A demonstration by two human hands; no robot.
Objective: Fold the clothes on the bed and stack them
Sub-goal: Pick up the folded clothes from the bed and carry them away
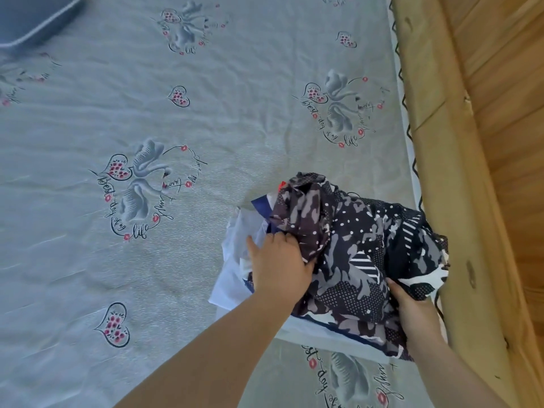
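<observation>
A dark patterned garment (353,245) with grey camouflage, dots and stripes lies bunched on top of a white folded garment (232,251) near the bed's right edge. A navy blue layer (262,206) shows between them. My left hand (279,266) lies on the pile's left side, fingers curled into the dark fabric's edge. My right hand (409,307) grips the dark garment at its near right corner.
The bed carries a pale grey-blue sheet (147,113) printed with swans and hearts. A blue pillow (32,19) sits at the far left corner. A wooden bed frame (435,142) and wooden wall panelling (506,113) run along the right.
</observation>
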